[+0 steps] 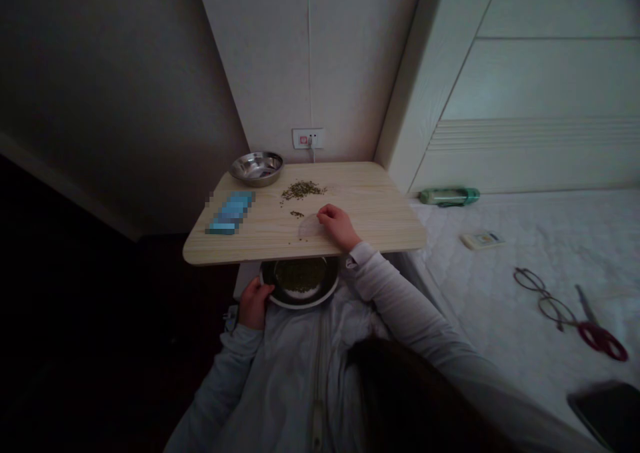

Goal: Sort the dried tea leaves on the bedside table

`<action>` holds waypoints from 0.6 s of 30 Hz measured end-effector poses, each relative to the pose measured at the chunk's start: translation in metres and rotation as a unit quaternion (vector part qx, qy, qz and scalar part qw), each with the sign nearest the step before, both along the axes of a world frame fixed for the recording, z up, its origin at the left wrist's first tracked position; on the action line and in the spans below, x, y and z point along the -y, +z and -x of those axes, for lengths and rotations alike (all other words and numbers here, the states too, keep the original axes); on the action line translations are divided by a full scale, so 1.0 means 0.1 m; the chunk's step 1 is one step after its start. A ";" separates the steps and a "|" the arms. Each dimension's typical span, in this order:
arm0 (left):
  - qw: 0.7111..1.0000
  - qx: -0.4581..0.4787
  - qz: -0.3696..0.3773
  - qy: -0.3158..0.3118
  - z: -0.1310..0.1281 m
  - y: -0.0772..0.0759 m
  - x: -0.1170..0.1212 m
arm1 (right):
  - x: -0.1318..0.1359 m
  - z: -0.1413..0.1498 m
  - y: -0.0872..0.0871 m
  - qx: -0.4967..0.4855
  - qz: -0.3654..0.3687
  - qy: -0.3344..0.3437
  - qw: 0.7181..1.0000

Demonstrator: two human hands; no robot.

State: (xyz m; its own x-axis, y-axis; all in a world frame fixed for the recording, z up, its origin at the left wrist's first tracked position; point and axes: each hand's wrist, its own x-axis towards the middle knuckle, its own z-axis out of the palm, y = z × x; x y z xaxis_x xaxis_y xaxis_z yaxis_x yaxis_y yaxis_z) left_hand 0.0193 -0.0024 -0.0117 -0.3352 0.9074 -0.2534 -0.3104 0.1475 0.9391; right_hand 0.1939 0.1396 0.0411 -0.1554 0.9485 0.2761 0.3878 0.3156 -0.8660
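My left hand (254, 301) grips the left rim of a bowl (299, 304), dark inside with a pale rim, held at my lap just under the table's front edge. A mass of small dark green beans (301, 274) lies in it. Over the tabletop, my right hand (337, 225) is closed, fingers pinched on a thin, clear, curved piece of plastic (308, 226) resting on the wood. Beyond it lie a small cluster of beans (297, 214) and a larger spread pile (303, 189). A few single beans are scattered near the front edge.
On the light wooden table (380, 203) stand a steel bowl (257, 169) and a blurred blue-screened device (231, 213). A wall socket (308, 138) is behind. On the bed at right lie a green bottle (449, 196), a pale remote (483, 239), glasses (545, 298) and red-handled scissors (601, 339).
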 end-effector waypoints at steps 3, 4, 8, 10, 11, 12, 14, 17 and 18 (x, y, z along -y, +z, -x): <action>1.000 0.000 -0.002 -0.002 0.01 -0.02 0.00 | 0.00 0.00 -0.02 0.003 0.004 0.014 1.000; 1.000 0.000 0.001 -0.002 0.01 -0.02 0.00 | -0.01 0.00 -0.02 0.004 0.004 0.018 1.000; 1.000 0.006 0.015 -0.004 0.00 0.00 0.00 | -0.01 0.01 -0.04 0.017 0.007 0.025 1.000; 1.000 0.009 0.014 -0.002 -0.01 0.02 0.00 | 0.00 0.01 -0.03 0.026 0.009 0.025 0.999; 1.000 0.007 0.013 0.001 -0.01 0.03 0.00 | 0.00 0.01 -0.03 0.032 0.010 0.025 0.999; 1.000 0.003 0.012 0.003 -0.01 0.03 0.00 | 0.00 0.01 -0.02 0.037 0.010 0.025 0.999; 1.000 -0.004 0.009 0.005 -0.02 0.04 0.00 | 0.01 0.01 0.00 0.049 0.008 0.026 0.998; 1.000 -0.001 0.000 0.000 -0.01 0.04 0.00 | 0.04 0.00 0.04 0.068 0.004 0.030 0.997; 1.000 0.001 -0.003 -0.002 -0.01 0.03 0.00 | 0.05 -0.01 0.05 0.073 0.003 0.033 0.997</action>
State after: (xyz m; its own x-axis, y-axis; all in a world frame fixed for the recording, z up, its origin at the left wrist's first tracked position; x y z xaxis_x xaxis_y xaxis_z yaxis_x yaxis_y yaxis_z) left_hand 0.0203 -0.0025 -0.0088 -0.3310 0.9103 -0.2487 -0.3123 0.1430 0.9392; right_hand 0.1946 0.1348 0.0463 -0.2563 0.9363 0.2403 0.4888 0.3400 -0.8034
